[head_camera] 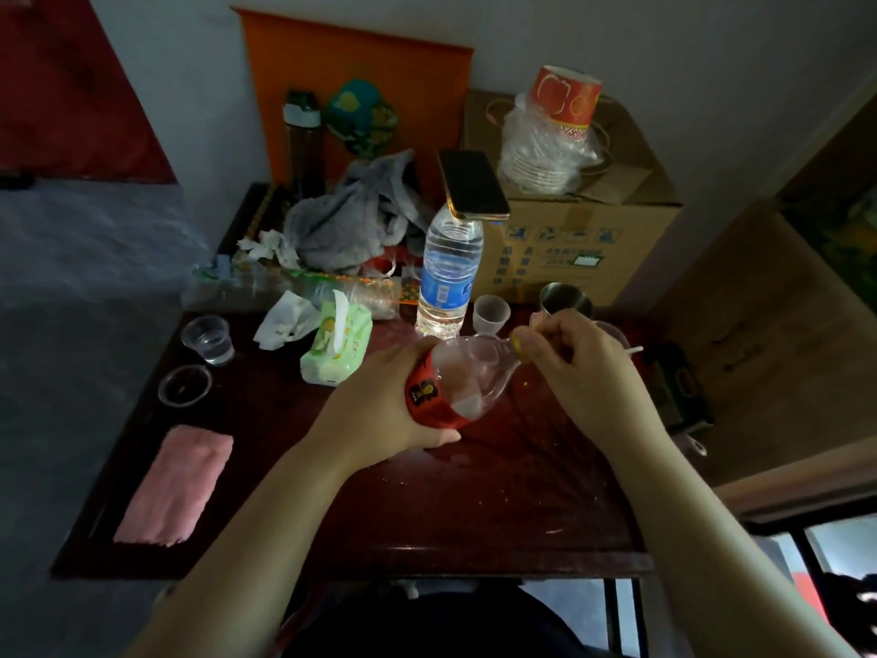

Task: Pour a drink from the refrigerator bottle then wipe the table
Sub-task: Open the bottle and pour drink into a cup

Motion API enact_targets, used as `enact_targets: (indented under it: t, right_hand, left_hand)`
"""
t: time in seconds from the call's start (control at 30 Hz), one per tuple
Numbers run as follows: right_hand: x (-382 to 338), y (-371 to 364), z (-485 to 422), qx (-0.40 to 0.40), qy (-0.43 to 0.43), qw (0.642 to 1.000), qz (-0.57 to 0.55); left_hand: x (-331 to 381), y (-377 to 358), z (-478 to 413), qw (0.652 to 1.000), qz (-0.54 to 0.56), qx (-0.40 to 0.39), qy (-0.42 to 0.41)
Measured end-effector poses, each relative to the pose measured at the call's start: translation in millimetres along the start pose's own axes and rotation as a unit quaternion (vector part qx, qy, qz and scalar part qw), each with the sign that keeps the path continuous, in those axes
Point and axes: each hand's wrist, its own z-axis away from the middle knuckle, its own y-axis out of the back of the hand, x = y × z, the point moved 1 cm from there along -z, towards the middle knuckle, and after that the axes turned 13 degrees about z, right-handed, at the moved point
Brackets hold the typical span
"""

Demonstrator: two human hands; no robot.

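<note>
My left hand (379, 401) grips a clear plastic drink bottle (467, 377) with a red label, tilted with its neck pointing right over the dark red table (427, 505). My right hand (579, 363) is closed around the bottle's yellow cap end (516, 345). A small clear cup (491, 313) stands just behind the bottle, and a metal cup (564, 299) is to its right. A folded pink cloth (175, 486) lies flat at the table's front left. Small wet spots and crumbs mark the tabletop near the bottle.
A water bottle (448, 273) with a phone (472, 185) resting on top stands behind. A green wipes pack (337, 346), crumpled tissue (282, 320), two clear cups (209, 339), a grey rag (351, 216) and a cardboard box (569, 239) with stacked paper bowls crowd the back.
</note>
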Motion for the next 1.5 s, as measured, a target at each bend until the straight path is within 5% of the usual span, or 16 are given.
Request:
enact_targets:
  t: [0.43, 0.7, 1.07, 1.17, 1.37, 1.5]
  right_hand:
    - [7.7, 16.1, -11.9, -0.113, 0.143, 0.978, -0.103]
    - [0.8, 6.0, -8.6, -0.029, 0.019, 0.998, 0.055]
    - [10.0, 19.3, -4.4, -0.070, 0.154, 0.978, -0.124]
    - [10.3, 23.6, -1.8, -0.049, 0.130, 0.980, -0.143]
    - [-5.8, 20.7, 2.7, 0.026, 0.015, 0.999, 0.031]
    - [-6.5, 20.2, 4.6, -0.002, 0.012, 1.000, 0.012]
  left_hand:
    - [-1.6, 12.9, -2.9, 0.999, 0.008, -0.036, 0.002]
    - [0.0, 8.7, -3.7, 0.997, -0.076, -0.011, -0.004]
    - [4.1, 13.4, -3.3, 0.998, -0.052, -0.039, -0.011]
    - [6.4, 15.0, -5.0, 0.997, -0.071, -0.017, -0.022]
    - [12.3, 17.7, -8.8, 0.993, -0.108, 0.009, -0.037]
    - [11.3, 17.4, -9.0, 0.990, -0.133, 0.007, -0.040]
